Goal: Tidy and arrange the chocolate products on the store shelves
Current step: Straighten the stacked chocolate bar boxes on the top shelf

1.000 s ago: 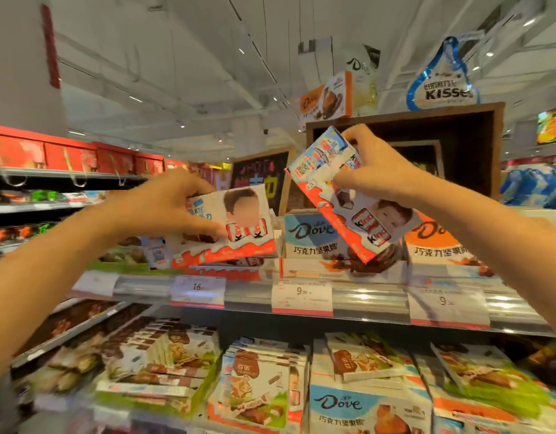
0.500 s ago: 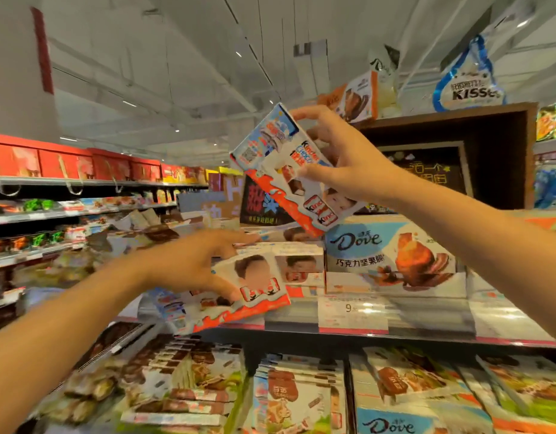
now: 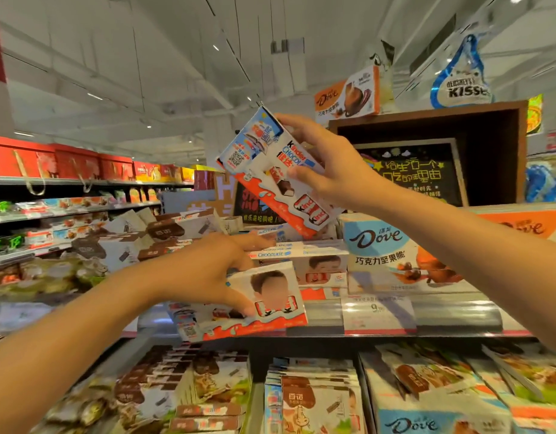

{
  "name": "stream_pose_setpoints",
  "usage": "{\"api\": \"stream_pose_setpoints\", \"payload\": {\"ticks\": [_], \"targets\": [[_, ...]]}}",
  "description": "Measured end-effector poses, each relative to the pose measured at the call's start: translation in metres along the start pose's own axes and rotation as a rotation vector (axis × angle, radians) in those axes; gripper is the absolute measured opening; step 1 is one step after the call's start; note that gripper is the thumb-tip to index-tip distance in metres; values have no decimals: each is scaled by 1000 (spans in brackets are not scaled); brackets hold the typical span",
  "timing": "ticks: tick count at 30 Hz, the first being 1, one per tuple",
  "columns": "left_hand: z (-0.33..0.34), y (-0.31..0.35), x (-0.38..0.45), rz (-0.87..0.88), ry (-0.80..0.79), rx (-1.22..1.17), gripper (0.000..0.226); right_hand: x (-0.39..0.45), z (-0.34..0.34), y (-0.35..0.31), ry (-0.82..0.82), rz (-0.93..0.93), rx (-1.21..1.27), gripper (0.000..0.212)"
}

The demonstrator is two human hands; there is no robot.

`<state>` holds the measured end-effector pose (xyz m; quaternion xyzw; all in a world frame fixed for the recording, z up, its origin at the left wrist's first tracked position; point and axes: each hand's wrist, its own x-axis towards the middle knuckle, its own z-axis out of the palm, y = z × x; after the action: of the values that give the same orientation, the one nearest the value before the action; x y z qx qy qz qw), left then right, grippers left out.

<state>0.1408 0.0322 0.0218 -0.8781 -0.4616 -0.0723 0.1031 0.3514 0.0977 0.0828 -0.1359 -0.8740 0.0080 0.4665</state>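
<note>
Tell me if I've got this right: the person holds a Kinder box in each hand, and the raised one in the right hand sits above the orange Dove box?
Not quite. In the head view the raised Kinder box in the right hand sits above the stacked Kinder boxes, left of a blue Dove box, not orange. The left hand does hold another Kinder box.

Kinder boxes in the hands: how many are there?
2: one tilted in the right hand, one low in the left hand. More are stacked on the shelf; some may be hidden.

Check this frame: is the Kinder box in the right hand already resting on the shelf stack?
No, the right hand holds the raised Kinder box tilted in the air above the stacked Kinder boxes.
</note>
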Motion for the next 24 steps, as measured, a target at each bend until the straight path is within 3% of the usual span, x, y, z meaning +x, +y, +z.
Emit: {"api": "stream_pose_setpoints", "payload": {"ticks": [5, 15, 19, 24], "targets": [[-2, -5, 6, -31, 14, -126, 40, -3, 2, 9, -13, -42, -74, 59], [-2, -6, 6, -20, 32, -135, 32, 5, 15, 17, -307, 63, -397, 65], [-4, -5, 5, -32, 45, -177, 28, 12, 14, 18, -378, 144, -462, 65], [-4, -2, 6, -9, 73, -88, 24, 11, 37, 16, -602, 155, -486, 59]]}}
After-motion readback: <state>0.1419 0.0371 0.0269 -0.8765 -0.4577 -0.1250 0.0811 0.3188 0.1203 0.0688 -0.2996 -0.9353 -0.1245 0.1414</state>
